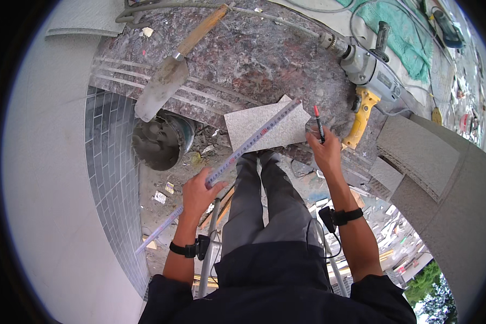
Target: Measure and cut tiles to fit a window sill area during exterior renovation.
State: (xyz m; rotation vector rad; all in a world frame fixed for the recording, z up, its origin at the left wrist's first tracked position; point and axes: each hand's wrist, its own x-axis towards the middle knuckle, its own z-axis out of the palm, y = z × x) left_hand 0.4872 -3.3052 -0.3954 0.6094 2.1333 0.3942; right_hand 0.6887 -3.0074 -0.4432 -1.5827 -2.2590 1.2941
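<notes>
My left hand (201, 193) is closed round a white steel tape measure blade (250, 142). The blade runs slantwise up to the right over a light grey cut tile (243, 123), and its far part lies across the tile's top right corner. Below the hand, more of the blade slopes down to the left. My right hand (326, 150) sits just off the tile's right edge, its fingers round a black marker pen (320, 127) with a red end pointing up. The tile rests on the edge of a mottled reddish stone slab (286, 59); a smaller corner piece shows behind it.
A trowel (170, 81) with a wooden handle lies across the slab, its blade above a bucket of grey mortar (157, 143). At right lies a grey and yellow power drill (368, 81) with a long rod. Tile offcuts (416, 151) stack beyond it. Rubble covers the ground below.
</notes>
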